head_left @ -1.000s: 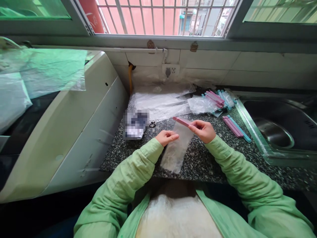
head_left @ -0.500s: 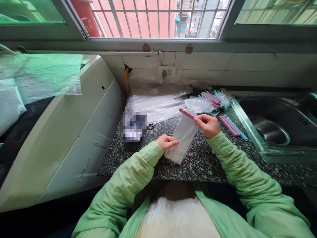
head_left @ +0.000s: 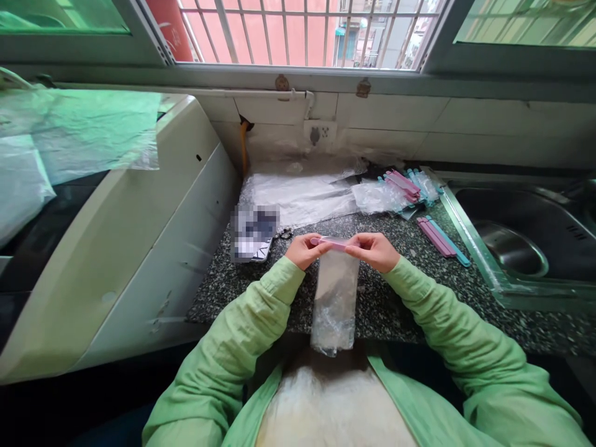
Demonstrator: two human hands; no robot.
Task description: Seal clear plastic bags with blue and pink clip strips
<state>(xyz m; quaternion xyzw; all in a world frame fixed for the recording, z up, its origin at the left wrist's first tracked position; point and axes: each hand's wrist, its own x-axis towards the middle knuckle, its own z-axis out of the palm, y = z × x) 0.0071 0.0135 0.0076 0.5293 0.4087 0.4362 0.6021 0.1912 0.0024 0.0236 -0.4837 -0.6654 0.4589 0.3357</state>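
Observation:
A pink sealing clip (head_left: pixel 334 244) lies level across the top of a small clear plastic bag (head_left: pixel 334 304), which hangs straight down over the counter's front edge. My left hand (head_left: pixel 302 250) pinches the clip's left end and my right hand (head_left: pixel 375 251) pinches its right end. Both hands are above the speckled granite counter (head_left: pixel 395 304).
Loose pink and blue clips (head_left: pixel 441 239) lie to the right, more clips in bags (head_left: pixel 406 185) behind them. Clear plastic bags (head_left: pixel 298 195) are piled at the back. A phone (head_left: pixel 254 233) and keys lie left. A steel sink (head_left: pixel 516 248) is right, a white appliance (head_left: pixel 116 236) left.
My left hand rose from the bag's lower edge to the clip's left end. The clip went from tilted to level, and the bag now hangs straight down.

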